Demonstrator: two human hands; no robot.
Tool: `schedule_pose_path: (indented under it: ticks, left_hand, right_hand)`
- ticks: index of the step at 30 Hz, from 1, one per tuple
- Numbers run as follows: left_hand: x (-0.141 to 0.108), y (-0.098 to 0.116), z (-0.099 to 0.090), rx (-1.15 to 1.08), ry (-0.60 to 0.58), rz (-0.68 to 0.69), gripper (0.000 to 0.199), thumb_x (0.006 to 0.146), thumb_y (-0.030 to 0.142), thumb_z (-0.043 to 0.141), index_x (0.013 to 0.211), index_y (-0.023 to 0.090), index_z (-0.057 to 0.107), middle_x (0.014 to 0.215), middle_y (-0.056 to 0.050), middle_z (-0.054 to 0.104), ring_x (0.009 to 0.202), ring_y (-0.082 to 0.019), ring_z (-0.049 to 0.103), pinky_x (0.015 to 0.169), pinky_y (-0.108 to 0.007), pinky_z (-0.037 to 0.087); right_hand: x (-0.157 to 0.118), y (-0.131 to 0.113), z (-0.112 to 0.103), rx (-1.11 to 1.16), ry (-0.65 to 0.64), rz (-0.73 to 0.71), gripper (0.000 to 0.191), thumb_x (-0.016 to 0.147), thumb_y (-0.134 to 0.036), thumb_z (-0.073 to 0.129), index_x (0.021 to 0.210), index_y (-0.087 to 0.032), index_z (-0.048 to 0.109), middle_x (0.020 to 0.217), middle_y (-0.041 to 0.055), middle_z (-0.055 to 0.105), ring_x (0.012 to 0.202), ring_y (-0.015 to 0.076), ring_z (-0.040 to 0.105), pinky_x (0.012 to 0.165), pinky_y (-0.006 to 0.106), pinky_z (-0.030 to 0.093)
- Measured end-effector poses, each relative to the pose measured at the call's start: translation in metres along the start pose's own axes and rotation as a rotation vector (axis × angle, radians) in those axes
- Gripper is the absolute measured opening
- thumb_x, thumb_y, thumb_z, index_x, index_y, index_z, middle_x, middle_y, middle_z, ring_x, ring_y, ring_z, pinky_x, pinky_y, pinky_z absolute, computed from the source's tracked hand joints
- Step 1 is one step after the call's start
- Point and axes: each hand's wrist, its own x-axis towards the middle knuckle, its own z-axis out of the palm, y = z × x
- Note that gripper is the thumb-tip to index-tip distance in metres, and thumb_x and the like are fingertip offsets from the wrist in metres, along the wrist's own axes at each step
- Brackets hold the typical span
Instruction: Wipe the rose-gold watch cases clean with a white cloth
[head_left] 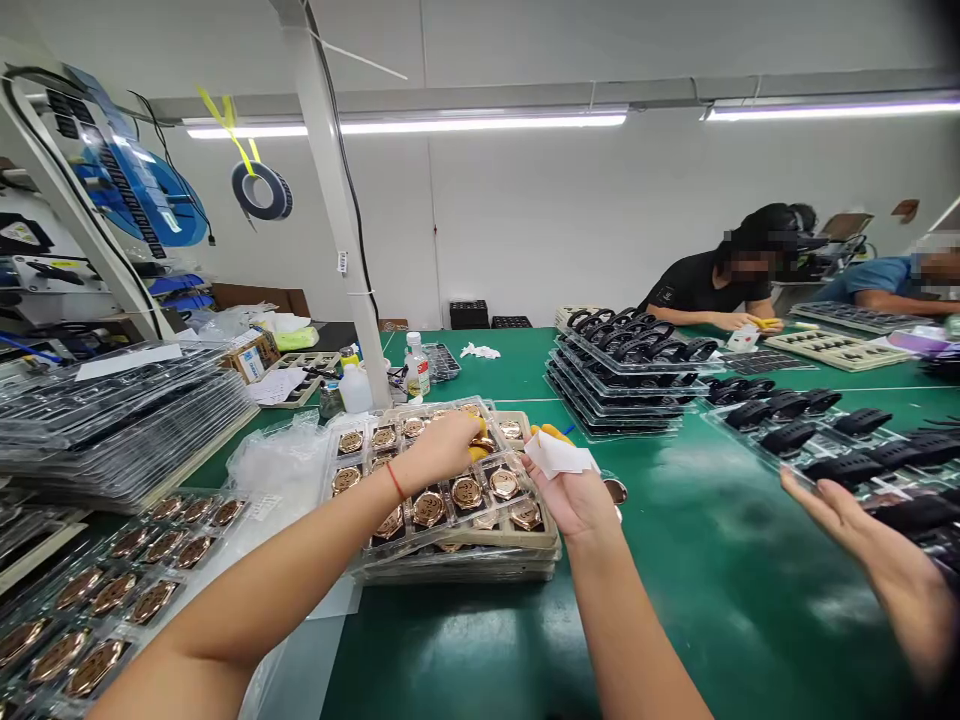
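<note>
My left hand, with yellow finger covers and a red string at the wrist, reaches over a clear plastic tray of round rose-gold watch cases. Its fingers are closed on one watch case at the tray's right part, partly hidden by the fingers. To the right, my right hand pinches a folded white cloth; yellow covers show behind it. The clear tray lies tilted on a stack of beige trays. Just beyond the right hand, a round shiny piece lies partly hidden on the green table.
More watch cases fill a tray at left, near stacked trays. Bottles stand behind. Trays of black-strapped watches are stacked beyond. Another person's hand touches a strap tray at right. Two people sit farther back.
</note>
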Motion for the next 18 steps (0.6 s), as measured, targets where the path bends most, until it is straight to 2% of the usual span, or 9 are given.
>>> schedule_pose_path:
  ticks: [4, 6, 8, 11, 15, 18]
  left_hand:
    - [-0.049, 0.015, -0.008, -0.190, 0.046, -0.016, 0.021, 0.093, 0.035, 0.045, 0.091, 0.018, 0.057, 0.076, -0.002, 0.063, 0.062, -0.016, 0.055, 0.052, -0.025, 0.037]
    - [-0.068, 0.017, -0.004, -0.473, 0.086, -0.055, 0.023, 0.092, 0.038, 0.047, 0.090, 0.017, 0.057, 0.077, -0.001, 0.063, 0.064, -0.015, 0.055, 0.055, -0.024, 0.039]
    - [-0.082, 0.016, 0.005, -0.791, 0.128, -0.103, 0.026, 0.088, 0.041, 0.053, 0.093, 0.016, 0.059, 0.084, -0.002, 0.064, 0.074, -0.016, 0.058, 0.062, -0.023, 0.044]
    - [-0.091, 0.010, 0.019, -1.059, 0.166, -0.183, 0.036, 0.083, 0.047, 0.062, 0.098, 0.015, 0.062, 0.091, -0.004, 0.066, 0.083, -0.019, 0.060, 0.072, -0.025, 0.046]
    - [-0.093, 0.002, 0.027, -1.091, 0.220, -0.204, 0.040, 0.083, 0.051, 0.061, 0.099, 0.014, 0.065, 0.088, -0.004, 0.066, 0.080, -0.018, 0.057, 0.072, -0.026, 0.046]
    - [-0.093, -0.001, 0.026, -1.064, 0.227, -0.159, 0.041, 0.086, 0.051, 0.059, 0.106, 0.016, 0.065, 0.092, -0.006, 0.066, 0.076, -0.017, 0.055, 0.068, -0.025, 0.046]
  right_hand:
    - [-0.013, -0.006, 0.011, -0.162, -0.068, 0.034, 0.029, 0.049, -0.018, 0.084, 0.074, -0.017, 0.070, 0.076, 0.0009, 0.070, 0.069, 0.0140, 0.059, 0.063, 0.025, 0.048]
    - [-0.021, -0.009, 0.016, -0.293, -0.116, 0.071, 0.028, 0.051, -0.014, 0.082, 0.077, -0.016, 0.072, 0.077, 0.0024, 0.070, 0.067, 0.0140, 0.058, 0.059, 0.024, 0.045]
    - [-0.029, -0.010, 0.020, -0.390, -0.155, 0.094, 0.027, 0.057, -0.017, 0.080, 0.083, -0.016, 0.071, 0.078, 0.0026, 0.070, 0.066, 0.0131, 0.057, 0.056, 0.022, 0.043]
    - [-0.035, -0.007, 0.025, -0.356, -0.195, 0.143, 0.030, 0.063, -0.023, 0.078, 0.090, -0.018, 0.067, 0.081, 0.0023, 0.069, 0.064, 0.0118, 0.058, 0.056, 0.022, 0.045]
    - [-0.037, 0.001, 0.029, -0.226, -0.197, 0.272, 0.031, 0.059, -0.025, 0.081, 0.085, -0.018, 0.065, 0.079, 0.0014, 0.068, 0.062, 0.0118, 0.060, 0.052, 0.022, 0.048]
    - [-0.036, 0.010, 0.031, -0.102, -0.139, 0.331, 0.030, 0.055, -0.025, 0.083, 0.078, -0.018, 0.065, 0.071, -0.0009, 0.066, 0.061, 0.0116, 0.059, 0.051, 0.021, 0.048]
